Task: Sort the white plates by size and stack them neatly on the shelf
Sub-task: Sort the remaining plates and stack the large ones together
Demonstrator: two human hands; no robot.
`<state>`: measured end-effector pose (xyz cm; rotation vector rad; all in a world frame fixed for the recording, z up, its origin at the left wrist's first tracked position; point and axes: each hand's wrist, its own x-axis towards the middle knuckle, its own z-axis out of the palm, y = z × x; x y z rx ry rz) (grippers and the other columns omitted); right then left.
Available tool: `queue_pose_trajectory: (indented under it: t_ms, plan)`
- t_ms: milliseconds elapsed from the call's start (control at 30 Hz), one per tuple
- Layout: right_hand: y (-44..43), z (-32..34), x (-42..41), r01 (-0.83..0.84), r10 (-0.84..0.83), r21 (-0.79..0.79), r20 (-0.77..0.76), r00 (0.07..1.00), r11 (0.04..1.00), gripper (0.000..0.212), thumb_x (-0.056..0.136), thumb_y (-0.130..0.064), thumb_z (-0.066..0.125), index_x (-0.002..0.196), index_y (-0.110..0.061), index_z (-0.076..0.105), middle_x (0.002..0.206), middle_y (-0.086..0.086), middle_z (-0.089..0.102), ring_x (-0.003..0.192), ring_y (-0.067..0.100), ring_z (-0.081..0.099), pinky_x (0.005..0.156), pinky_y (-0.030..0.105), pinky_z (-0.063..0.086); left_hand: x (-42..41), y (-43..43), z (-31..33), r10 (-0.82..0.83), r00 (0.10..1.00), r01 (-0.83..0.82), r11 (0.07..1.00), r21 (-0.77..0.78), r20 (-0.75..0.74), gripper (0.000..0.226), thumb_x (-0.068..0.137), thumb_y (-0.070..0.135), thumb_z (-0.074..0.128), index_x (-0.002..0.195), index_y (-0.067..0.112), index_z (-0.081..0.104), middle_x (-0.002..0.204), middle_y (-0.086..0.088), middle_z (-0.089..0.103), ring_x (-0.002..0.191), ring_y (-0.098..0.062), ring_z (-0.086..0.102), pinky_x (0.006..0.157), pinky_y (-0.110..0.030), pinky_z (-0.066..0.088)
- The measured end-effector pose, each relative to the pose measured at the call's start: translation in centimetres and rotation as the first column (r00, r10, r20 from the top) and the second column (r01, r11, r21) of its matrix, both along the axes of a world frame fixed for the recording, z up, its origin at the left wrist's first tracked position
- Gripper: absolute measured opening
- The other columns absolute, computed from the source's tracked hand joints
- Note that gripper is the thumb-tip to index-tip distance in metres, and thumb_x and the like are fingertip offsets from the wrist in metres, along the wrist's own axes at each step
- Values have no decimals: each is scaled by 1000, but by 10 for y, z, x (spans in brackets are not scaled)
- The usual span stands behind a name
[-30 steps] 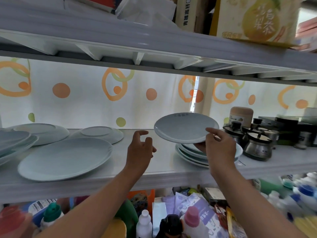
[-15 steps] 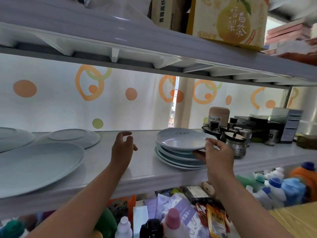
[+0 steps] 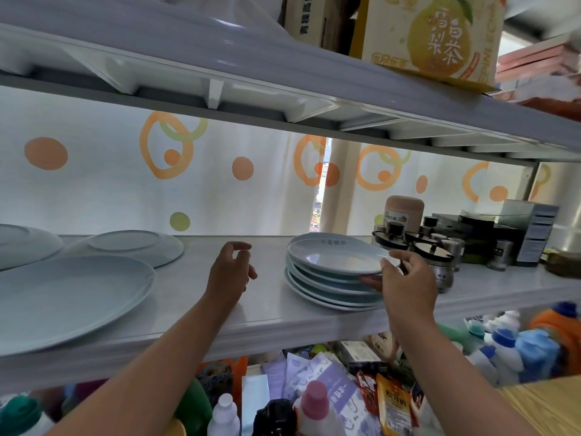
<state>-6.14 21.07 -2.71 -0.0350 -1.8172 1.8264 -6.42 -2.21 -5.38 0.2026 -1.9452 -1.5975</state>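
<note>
A stack of several white plates (image 3: 330,294) stands on the white shelf (image 3: 267,309), right of centre. Its top plate (image 3: 336,256) lies on the stack, and my right hand (image 3: 408,278) grips that plate's right rim, thumb on top and fingers beneath. My left hand (image 3: 231,272) hovers over the shelf left of the stack, fingers spread and holding nothing. A large white plate (image 3: 69,297) lies flat at the front left. Behind it an upturned plate (image 3: 132,247) rests on its rim, and another plate (image 3: 22,247) shows at the far left edge.
Spice jars with black lids (image 3: 430,256) and a tan canister (image 3: 404,212) crowd the shelf right beside the stack. The upper shelf (image 3: 283,89) hangs low overhead with boxes on it. Bottles and packets (image 3: 314,404) fill the level below. A wooden surface (image 3: 547,407) is at bottom right.
My right hand has brought the plate down from above the stack and set it on top. The view has shifted right, so the left plates have slid toward the frame's edge.
</note>
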Motion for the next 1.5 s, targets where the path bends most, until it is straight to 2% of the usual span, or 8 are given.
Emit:
queue_pose_trajectory:
  t_ms: [133,267,500,867,1033,1133,1367,1500]
  plan:
    - [5,-2,3,45,-40,113,-45,998,993,12,92,-7,53,97,-17,57,103,-3,58,56,7,62,42,6,44,0,1,0,-4,1000,4,1000,-5,-1,20,92,14,38,106,16,53,60,-4,58,50,-17,44,48,-25,35]
    - [1,-4,11,91,-72,277,-76,994,957,17,87,-7,55,99,-19,61,113,3,57,83,5,53,79,27,49,0,0,-1,-12,1000,12,1000,2,4,20,92,14,39,106,16,53,60,-5,58,49,-17,44,48,-25,35]
    - [0,-5,13,108,-79,422,-86,993,900,18,85,-7,57,98,-17,63,104,5,63,78,13,58,81,36,51,-1,-1,-1,-12,1000,12,1000,-18,14,21,92,15,39,108,16,53,61,-5,59,50,-17,45,49,-25,36]
    - [-25,2,24,-2,43,408,-89,995,913,12,85,-13,60,95,-16,67,81,-3,64,65,1,54,60,14,40,2,2,1,5,1000,-6,1000,11,7,23,91,16,40,108,14,55,62,-5,59,51,-17,46,50,-25,37]
    - [-59,3,26,-81,123,410,-77,989,908,14,83,-14,61,96,-15,68,84,-4,65,74,10,58,74,25,47,9,9,13,35,999,-35,998,47,-8,25,91,19,40,107,14,58,63,-3,61,57,-18,49,59,-30,40]
    - [-86,4,28,-136,200,457,-93,975,879,16,84,-14,61,99,-14,68,89,-6,62,75,6,55,66,9,39,24,8,28,1,1000,0,999,44,-24,23,91,21,40,105,16,58,63,-3,61,56,-17,49,62,-31,39]
    - [-175,3,29,-272,399,502,-163,902,821,19,82,-11,60,98,-17,67,94,-3,64,70,0,56,60,-1,38,66,-58,62,165,986,-167,983,-82,-38,23,89,23,41,102,16,59,61,1,61,56,-18,51,65,-30,41]
    - [-220,-7,23,-275,428,466,-262,865,841,19,79,-5,62,96,-10,68,92,2,60,68,4,54,63,-2,38,85,-106,66,326,945,-305,912,-274,33,25,90,26,39,104,18,59,65,5,64,66,-14,56,81,-34,47]
